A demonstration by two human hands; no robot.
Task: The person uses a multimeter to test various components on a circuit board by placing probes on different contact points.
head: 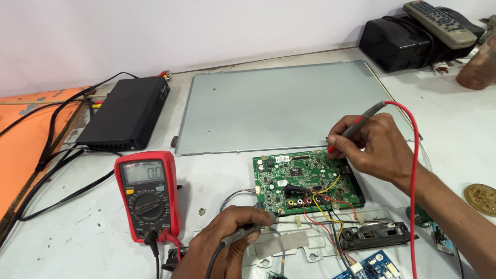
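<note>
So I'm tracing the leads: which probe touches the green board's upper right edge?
The red probe in the right hand; the black probe, in the left hand, sits at the lower left corner.

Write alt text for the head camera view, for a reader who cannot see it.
Two hands press multimeter probes to a green circuit board on a white workbench: the right hand holds the red probe, the left hand the black probe. A red multimeter stands at left, a grey metal panel behind.

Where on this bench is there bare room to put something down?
The flat grey metal panel is bare, as is the white tabletop left of the red multimeter. It is crowded around the green circuit board, where both hands hold probes among loose wires.
</note>
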